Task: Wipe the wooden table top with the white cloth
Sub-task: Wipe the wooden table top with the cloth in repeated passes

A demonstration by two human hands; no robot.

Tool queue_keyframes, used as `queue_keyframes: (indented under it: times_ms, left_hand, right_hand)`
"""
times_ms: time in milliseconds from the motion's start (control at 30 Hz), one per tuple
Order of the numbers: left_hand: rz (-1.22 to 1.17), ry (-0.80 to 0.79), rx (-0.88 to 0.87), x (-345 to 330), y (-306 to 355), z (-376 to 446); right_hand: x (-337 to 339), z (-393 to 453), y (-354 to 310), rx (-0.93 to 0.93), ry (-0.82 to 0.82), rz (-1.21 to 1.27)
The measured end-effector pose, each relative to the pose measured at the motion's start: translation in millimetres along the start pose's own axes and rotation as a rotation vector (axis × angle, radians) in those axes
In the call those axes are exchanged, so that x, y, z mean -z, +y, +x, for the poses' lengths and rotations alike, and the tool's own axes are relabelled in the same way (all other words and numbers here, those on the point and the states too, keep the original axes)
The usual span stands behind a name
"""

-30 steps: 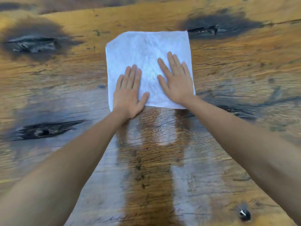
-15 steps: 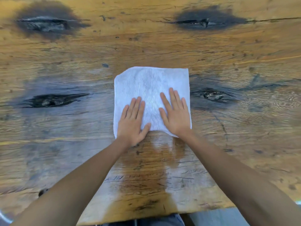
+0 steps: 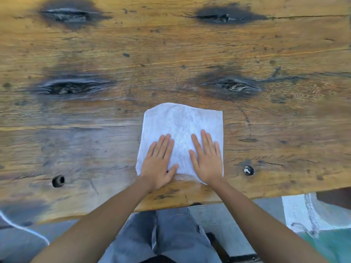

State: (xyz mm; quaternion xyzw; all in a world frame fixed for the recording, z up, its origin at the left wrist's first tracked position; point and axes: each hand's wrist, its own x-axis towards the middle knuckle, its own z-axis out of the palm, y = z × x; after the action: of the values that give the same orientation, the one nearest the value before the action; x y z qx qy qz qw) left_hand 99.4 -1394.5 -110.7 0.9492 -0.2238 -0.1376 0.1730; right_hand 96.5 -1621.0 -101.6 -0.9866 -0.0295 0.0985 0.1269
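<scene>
**Both palms lying flat on the cloth near the table's front edge**

The cloth (image 3: 182, 128) is lying spread on the table (image 3: 171, 54), a rough square, sitting just in from the near edge at about 6 o'clock of the top. The left hand (image 3: 158, 162) is pressing on its lower left part, fingers stretched out and close together, thumb splayed toward 3 o'clock; the heel of the palm is hanging past the cloth's near edge onto bare wood. The right hand (image 3: 207, 158) is pressing on the lower right part, fingers likewise straight and slightly fanned, gripping nothing. The two hands are lying side by side, apart, with a strip of cloth showing between them. Four dark knots are marking the wood at 10, 1, 9 and 2 o'clock from the cloth. A small hole (image 3: 58, 181) is showing at 8 o'clock, another (image 3: 248, 170) at 4 o'clock.
</scene>
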Motion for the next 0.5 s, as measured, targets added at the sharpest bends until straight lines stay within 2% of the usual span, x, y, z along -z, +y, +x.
queue_keyframes:
  times_ms: [500]
  left_hand:
    - [0.012, -0.134, -0.009, -38.7, 86.0, -144.7]
  right_hand:
    - [-24.9, -186.5, 18.8, -0.033, -0.061, 0.092]
